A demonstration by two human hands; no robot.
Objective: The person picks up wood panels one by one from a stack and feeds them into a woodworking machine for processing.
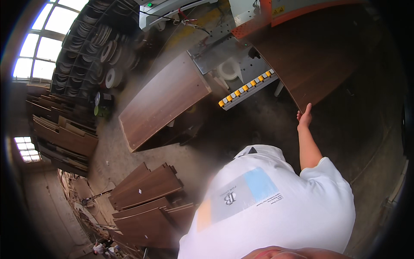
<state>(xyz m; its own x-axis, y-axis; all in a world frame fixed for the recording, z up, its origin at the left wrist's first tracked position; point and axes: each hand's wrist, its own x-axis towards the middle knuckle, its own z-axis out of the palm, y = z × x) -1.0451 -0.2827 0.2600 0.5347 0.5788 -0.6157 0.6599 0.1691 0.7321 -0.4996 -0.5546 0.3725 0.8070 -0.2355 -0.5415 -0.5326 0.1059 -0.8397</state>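
My right hand (305,117) is closed on the near corner of a large dark brown wood panel (319,56), thumb on top and fingers curled at the edge. The far part of that panel reaches the orange-trimmed machine (254,26). Beside it runs a support bar with yellow and white rollers (246,90), just left of the panel's edge. A perforated metal machine table (250,60) lies behind the rollers. My left hand does not show anywhere in the view.
Left of the rollers, a brown panel (164,101) lies flat on a raised support. Several more panels (146,185) are stacked at the lower left, others (64,134) along the left wall. A rack of edging rolls (92,39) stands at the back left, near a bucket (103,103).
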